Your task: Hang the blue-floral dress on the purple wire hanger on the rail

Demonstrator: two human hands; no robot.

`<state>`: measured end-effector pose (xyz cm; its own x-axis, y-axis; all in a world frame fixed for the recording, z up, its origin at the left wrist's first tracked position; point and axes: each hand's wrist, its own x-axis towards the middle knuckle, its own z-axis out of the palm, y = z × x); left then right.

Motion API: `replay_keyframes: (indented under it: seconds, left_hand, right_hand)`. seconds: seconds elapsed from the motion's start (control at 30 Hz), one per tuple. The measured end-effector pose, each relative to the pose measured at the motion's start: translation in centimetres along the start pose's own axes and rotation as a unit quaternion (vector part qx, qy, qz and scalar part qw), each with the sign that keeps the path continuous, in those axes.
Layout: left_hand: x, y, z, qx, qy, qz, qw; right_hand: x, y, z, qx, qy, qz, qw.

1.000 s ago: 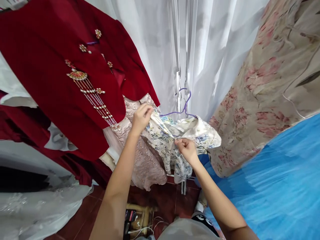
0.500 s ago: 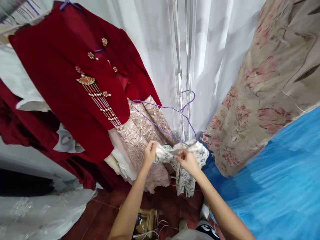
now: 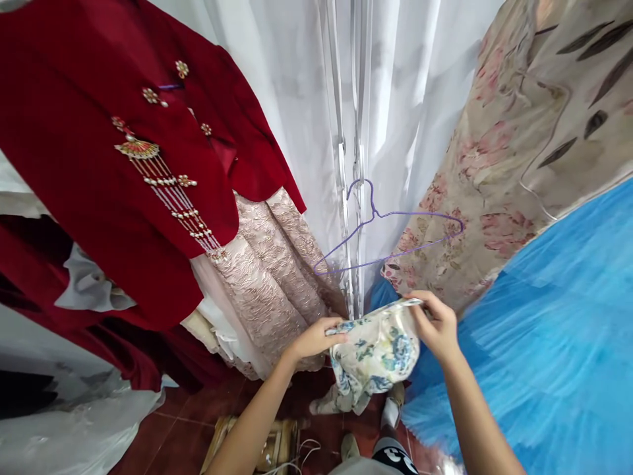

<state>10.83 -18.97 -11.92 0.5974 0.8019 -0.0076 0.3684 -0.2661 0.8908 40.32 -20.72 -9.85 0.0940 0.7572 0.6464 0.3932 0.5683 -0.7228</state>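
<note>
Red jacket [image 3: 123,218], cropped by the top edge
Folds hide the blue-flowered garment's [image 3: 378,349] full shape; the left forearm [image 3: 260,417] covers part of a wooden stool [image 3: 288,435].

Above my grip I see a gap between the brocade skirt [image 3: 279,277] and the floral dress [image 3: 487,198], but the purple hanger [image 3: 374,213] spans it. Blue tulle [image 3: 514,330] crowds my right hand [image 3: 439,328], and a wooden frame [image 3: 287,435] sits low beneath my left forearm [image 3: 260,412].

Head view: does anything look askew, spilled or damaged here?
The purple hanger hangs askew, its right end higher than its left in the picture. The blue-flowered garment is bunched between the left hand and right hand, as held cloth would be. Nothing looks spilled or damaged.
</note>
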Motion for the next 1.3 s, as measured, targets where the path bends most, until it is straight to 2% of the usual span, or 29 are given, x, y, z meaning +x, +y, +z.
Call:
replay_keyframes:
  seconds: [0.07,0.13,0.23,0.33,0.4,0.5,0.57,0.63,0.83,0.93,1.0,1.13,1.3]
  left_hand:
    - [-0.9,-0.9,-0.8,0.054,0.054,-0.001,0.997]
    - [-1.6,-1.1,-2.0,0.110,0.144,0.038,0.983]
    - [-1.9,0.1,-4.1,0.174,0.272,0.148,0.935]
    - [-1.1,2.6,-5.7,0.203,0.329,0.243,0.890]
    - [-0.2,4.3,-6.3,0.207,0.337,0.284,0.874]
    - [1.3,6.6,-6.3,0.197,0.302,0.313,0.878]
    - [2.2,7.8,-6.1,0.191,0.282,0.298,0.892]
    - [3.1,9.1,-5.9,0.181,0.280,0.267,0.904]
    - [4.0,13.9,-6.5,0.160,0.243,0.218,0.931]
    - [2.1,16.0,-6.8,0.176,0.208,0.200,0.941]
    - [0.4,16.7,-7.1,0.192,0.207,0.193,0.940]
    - [-1.3,15.5,-8.0,0.215,0.270,0.180,0.921]
    - [1.7,12.4,-10.4,0.211,0.309,0.176,0.911]
  right_hand:
    - [-0.2,1.0,-1.7,-0.031,0.048,-0.015,0.998]
    - [-0.3,1.6,-2.4,-0.056,0.089,-0.021,0.994]
    - [0.6,1.9,-2.1,-0.071,0.151,-0.032,0.986]
    - [3.8,2.1,-1.0,-0.077,0.138,-0.060,0.986]
    - [6.9,2.8,0.1,-0.077,0.090,-0.069,0.991]
    - [10.9,4.7,2.2,-0.025,-0.028,-0.060,0.997]
    - [12.2,6.1,3.6,0.009,-0.104,-0.039,0.994]
    - [12.2,7.2,4.8,0.025,-0.141,-0.018,0.990]
    - [9.3,7.3,6.5,0.070,-0.124,-0.018,0.990]
    - [9.2,7.1,6.4,0.083,-0.111,-0.017,0.990]
    - [9.4,7.1,6.3,0.086,-0.100,-0.010,0.991]
    - [9.0,6.9,6.7,0.087,-0.116,0.008,0.989]
    - [7.3,5.1,7.9,0.089,-0.122,0.010,0.988]
